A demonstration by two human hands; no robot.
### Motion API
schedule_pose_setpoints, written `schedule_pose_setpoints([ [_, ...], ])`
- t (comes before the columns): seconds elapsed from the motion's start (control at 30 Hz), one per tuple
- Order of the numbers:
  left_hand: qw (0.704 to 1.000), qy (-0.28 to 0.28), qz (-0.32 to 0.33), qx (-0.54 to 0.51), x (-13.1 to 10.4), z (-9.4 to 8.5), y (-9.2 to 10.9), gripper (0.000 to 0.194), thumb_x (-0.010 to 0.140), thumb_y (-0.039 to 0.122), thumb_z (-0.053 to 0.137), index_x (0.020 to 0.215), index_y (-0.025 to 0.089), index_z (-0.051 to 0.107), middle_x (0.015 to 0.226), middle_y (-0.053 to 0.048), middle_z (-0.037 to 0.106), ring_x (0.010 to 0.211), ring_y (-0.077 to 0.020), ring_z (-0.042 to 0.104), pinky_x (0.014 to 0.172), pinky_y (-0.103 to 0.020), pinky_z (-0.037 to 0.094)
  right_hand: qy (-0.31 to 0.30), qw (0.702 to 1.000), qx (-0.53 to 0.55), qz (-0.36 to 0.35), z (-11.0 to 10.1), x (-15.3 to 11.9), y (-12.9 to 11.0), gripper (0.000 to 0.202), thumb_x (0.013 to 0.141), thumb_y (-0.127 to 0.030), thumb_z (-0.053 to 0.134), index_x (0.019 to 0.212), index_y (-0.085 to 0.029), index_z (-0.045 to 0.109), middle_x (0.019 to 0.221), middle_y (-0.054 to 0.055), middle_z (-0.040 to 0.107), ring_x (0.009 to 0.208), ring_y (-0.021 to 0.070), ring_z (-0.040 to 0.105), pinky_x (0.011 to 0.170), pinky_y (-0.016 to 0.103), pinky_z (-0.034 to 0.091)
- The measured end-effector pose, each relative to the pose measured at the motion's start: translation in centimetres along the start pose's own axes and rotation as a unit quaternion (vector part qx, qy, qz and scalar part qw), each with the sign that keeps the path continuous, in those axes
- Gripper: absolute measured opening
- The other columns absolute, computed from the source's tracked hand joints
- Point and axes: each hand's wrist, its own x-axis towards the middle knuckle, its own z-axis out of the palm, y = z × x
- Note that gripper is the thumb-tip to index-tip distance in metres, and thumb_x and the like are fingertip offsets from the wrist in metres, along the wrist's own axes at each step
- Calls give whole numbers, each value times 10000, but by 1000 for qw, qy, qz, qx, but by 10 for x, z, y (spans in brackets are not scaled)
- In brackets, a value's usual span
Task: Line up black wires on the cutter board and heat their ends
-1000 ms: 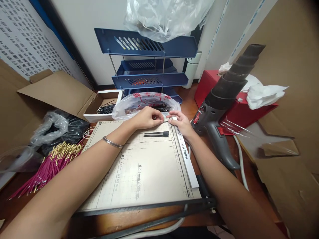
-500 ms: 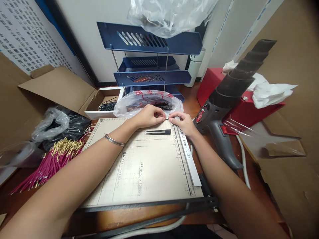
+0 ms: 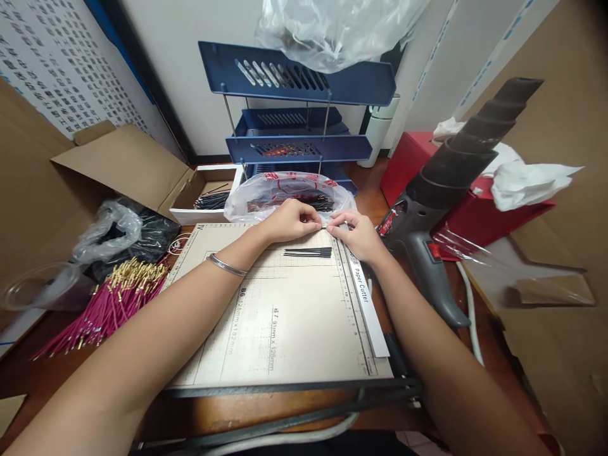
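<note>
At the far edge of the paper cutter's board [image 3: 313, 316], my left hand [image 3: 293, 221] and my right hand [image 3: 357, 237] face each other with fingertips pinched. A short dark length of what looks like thin black wire [image 3: 324, 228] spans the small gap between them; its ends are hidden in the fingers. Just below lies a row of short black wires [image 3: 308, 252], side by side on the board. The cutter's white strip [image 3: 368, 304], printed "Paper Cutter", runs under my right wrist. A silver bangle [image 3: 228, 265] circles my left wrist.
Behind my hands lies a clear bag [image 3: 242, 196] of black wires, before a blue shelf rack [image 3: 299, 149]. An open box [image 3: 190, 206] and magenta wires with gold ends [image 3: 118, 294] are left. A heat gun [image 3: 427, 209] and red tissue box [image 3: 513, 218] stand right.
My fingertips are slightly farther apart, and a dark piece now shows between them. The whole scene has shifted a little to the right in view. The row of wires stays on the board.
</note>
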Motion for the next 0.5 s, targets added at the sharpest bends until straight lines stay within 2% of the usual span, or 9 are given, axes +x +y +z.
schedule_pose_setpoints([
  [0.1,999,-1,-19,-26,-1,-1,2,277,888,321,648,859,112,827,725,-38,747,667,-139,601,660,-256,431,1,1000,-4,-1,1,-1,0,116,727,-327,780,729,-213,758,1125,113,757,1125,295,682,1006,454,503],
  [0.33,995,13,-26,-90,-1,-4,5,358,954,324,543,835,105,800,571,18,537,564,-112,467,625,-256,377,-6,1000,22,-15,0,-1,3,196,716,-407,773,740,-215,745,1063,107,772,1082,288,682,997,451,498],
  [0.4,992,23,-28,-120,0,-5,3,395,980,346,513,825,107,786,567,22,493,555,-112,441,605,-258,361,-14,999,28,-11,0,-1,3,224,712,-429,776,776,-217,743,1027,96,774,1048,285,679,993,459,495],
  [0.5,988,33,-23,-151,3,-5,-3,423,1001,364,491,817,113,777,597,8,501,563,-115,438,591,-265,351,-12,998,62,11,1,0,5,316,689,-462,806,890,-227,741,1030,71,772,1035,272,671,1034,472,478],
])
